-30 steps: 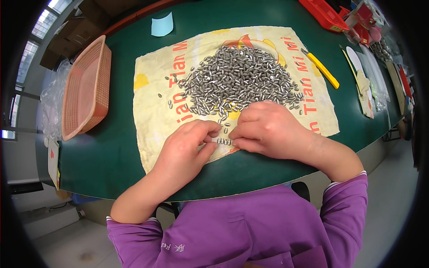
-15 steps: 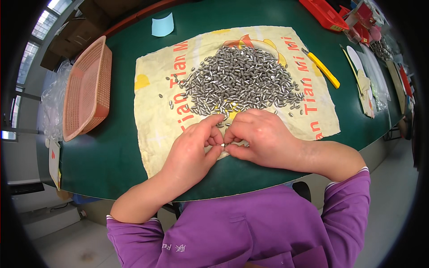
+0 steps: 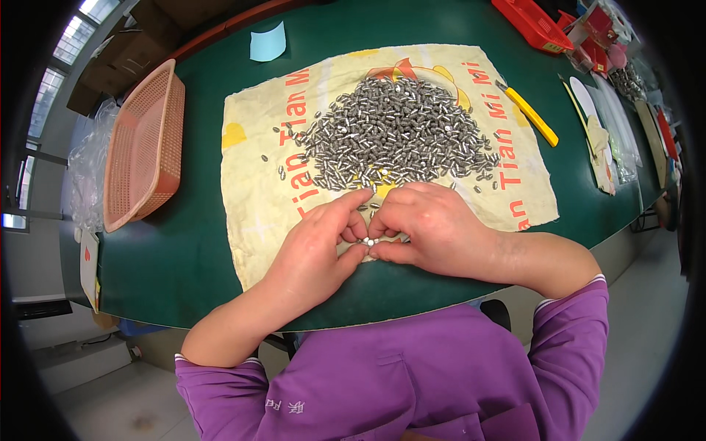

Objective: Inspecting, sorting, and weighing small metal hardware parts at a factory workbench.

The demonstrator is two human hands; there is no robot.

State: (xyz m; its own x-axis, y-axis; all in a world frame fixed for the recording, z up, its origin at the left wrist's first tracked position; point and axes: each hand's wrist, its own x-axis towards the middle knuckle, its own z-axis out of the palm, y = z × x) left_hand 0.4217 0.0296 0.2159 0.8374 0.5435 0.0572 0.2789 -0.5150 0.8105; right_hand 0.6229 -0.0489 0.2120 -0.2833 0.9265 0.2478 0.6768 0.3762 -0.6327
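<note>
**Inspector:** State the position of your hands.

**Worker:** My left hand (image 3: 316, 239) and my right hand (image 3: 434, 228) meet at the centre of the frame, low on the yellow printed sack (image 3: 257, 191) spread over the green table (image 3: 169, 257). Thumb and forefinger of each hand are pinched shut on a small pale piece (image 3: 370, 240) held between the two hands. Both hands touch it; neither is nearer.

**Inspector:** Its long axis?

**Worker:** It appears to lie left to right in the frame, from one pinch to the other. It is too small for me to say more.

**Inspector:** And the stock?

**Worker:** The heap of small grey metal pieces (image 3: 397, 136) lies directly above my fingertips in the frame, its near edge just beside my knuckles. A few strays sit to its left on the sack.

**Inspector:** Containers?

**Worker:** An orange mesh basket (image 3: 140, 147) at the left of the frame, tilted on its side; I see nothing in it. A red tray (image 3: 533, 22) at the upper right; contents cannot be told. A yellow-handled knife (image 3: 531, 116) lies right of the heap.
</note>
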